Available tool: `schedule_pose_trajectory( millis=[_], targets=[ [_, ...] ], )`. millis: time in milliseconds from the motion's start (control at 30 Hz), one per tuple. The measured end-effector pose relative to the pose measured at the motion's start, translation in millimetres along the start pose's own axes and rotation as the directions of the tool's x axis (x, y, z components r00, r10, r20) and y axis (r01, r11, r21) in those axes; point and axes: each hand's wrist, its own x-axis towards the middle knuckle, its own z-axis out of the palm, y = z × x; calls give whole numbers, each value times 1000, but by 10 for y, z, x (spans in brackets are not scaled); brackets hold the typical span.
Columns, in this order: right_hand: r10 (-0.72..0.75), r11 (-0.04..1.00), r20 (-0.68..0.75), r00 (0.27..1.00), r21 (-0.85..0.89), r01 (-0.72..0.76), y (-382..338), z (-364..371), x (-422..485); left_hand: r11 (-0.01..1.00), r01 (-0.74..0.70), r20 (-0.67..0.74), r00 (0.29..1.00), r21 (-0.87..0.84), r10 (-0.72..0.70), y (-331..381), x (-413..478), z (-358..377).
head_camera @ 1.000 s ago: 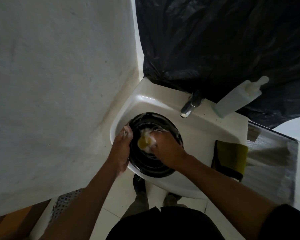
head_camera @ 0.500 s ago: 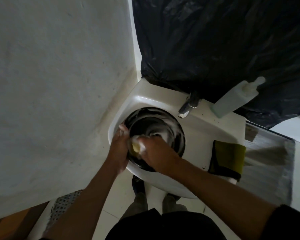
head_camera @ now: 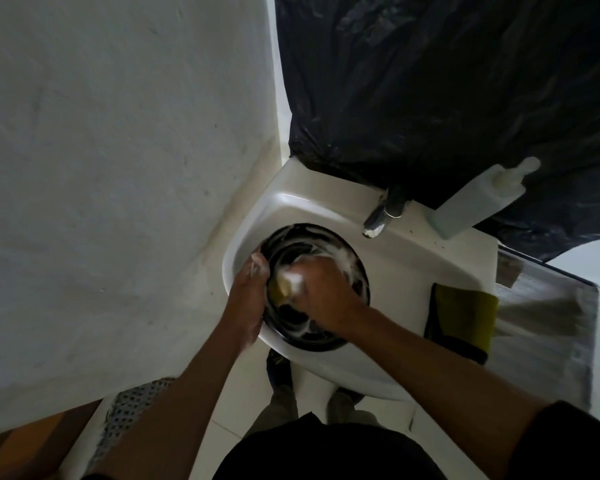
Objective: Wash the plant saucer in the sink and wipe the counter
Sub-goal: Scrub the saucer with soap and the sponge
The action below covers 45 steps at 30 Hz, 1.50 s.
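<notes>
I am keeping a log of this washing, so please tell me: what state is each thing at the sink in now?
Saucer: in the sink, covered with foam.
Sponge: soapy, pressed on the saucer.
Left hand: grips the saucer's rim.
Right hand: holds the sponge.
Tap: no water seen running.
Bottle: stands on the sink's ledge.
Cloth: folded, on the sink's right edge.

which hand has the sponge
The right hand grips the yellow sponge and presses it inside the black saucer. The left hand only holds the saucer's left rim.
</notes>
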Motion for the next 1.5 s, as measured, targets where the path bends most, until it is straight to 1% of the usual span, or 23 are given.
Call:
schedule_pose_trajectory(
  millis=[100,167,200,267,333,400,467,533,567,633,700,733,800,867,967,1033,1133,1233,1300,1333,1400,1433,1500],
  targets=[
    [-63,998,69,996,7,63,93,102,-248,999,-37,-72,997,-31,35,0,51,-175],
    [-22,999,92,995,-24,25,322,31,-242,999,-39,-36,999,-25,38,28,43,-247],
    [47,998,81,996,-54,-43,413,-36,-191,999,-31,-4,1000,-28,31,28,35,-251],
    [188,980,-7,982,-68,-188,496,-139,-36,999,-20,41,999,-35,22,-11,9,-190],
    [212,977,-109,971,10,-212,421,-179,124,999,-30,71,997,-9,31,-51,-13,-61],
    [173,984,-128,977,55,-167,194,-170,226,999,-45,80,996,1,45,-47,-27,54],
    [65,996,-66,996,60,-61,-37,-67,190,998,-58,15,998,-3,58,6,-12,89],
    [-28,998,12,1000,60,27,-82,106,52,997,-73,-102,992,-19,71,32,43,25],
    [-39,998,65,997,45,36,-20,173,-34,996,-83,-141,987,-18,80,25,73,-28],
    [3,999,126,992,-41,2,229,231,-162,995,-99,-171,980,3,98,6,96,-110],
    [159,982,90,983,-120,-148,493,118,-204,996,-86,-125,988,23,88,-14,75,-111],
    [226,963,39,973,-158,-217,593,44,-189,997,-79,-87,993,22,81,-24,62,-86],
    [293,939,-81,953,-166,-302,691,-61,-88,998,-55,-13,998,-7,55,-36,41,-26],
    [302,937,-165,939,-130,-324,633,-73,70,999,-24,24,999,-30,25,-50,51,19],
    [229,971,-230,946,-9,-238,337,20,235,999,19,62,998,-27,-17,-53,82,42],
    [166,986,-236,957,72,-153,141,133,237,998,57,60,997,-31,-55,-51,103,48],
    [43,992,-154,987,127,-24,20,255,94,991,111,-12,994,-69,-112,-53,134,73],
    [-159,980,-48,986,113,163,117,283,-78,980,132,-89,985,-146,-146,-85,165,32],
    [-289,957,16,957,-28,289,313,285,-162,978,106,-98,987,-178,-125,-76,171,-32],
    [-285,949,93,954,-111,294,450,281,-191,979,96,-100,988,-180,-115,-65,179,-68],
    [-117,956,214,970,-239,168,693,205,-211,985,73,-61,995,-158,-84,-36,188,-125],
    [-44,950,210,977,-294,107,785,151,-192,988,64,-33,997,-138,-69,-22,188,-140],
    [87,927,125,988,-374,-34,831,52,-106,993,50,30,998,-107,-47,13,161,-122]
  ],
)
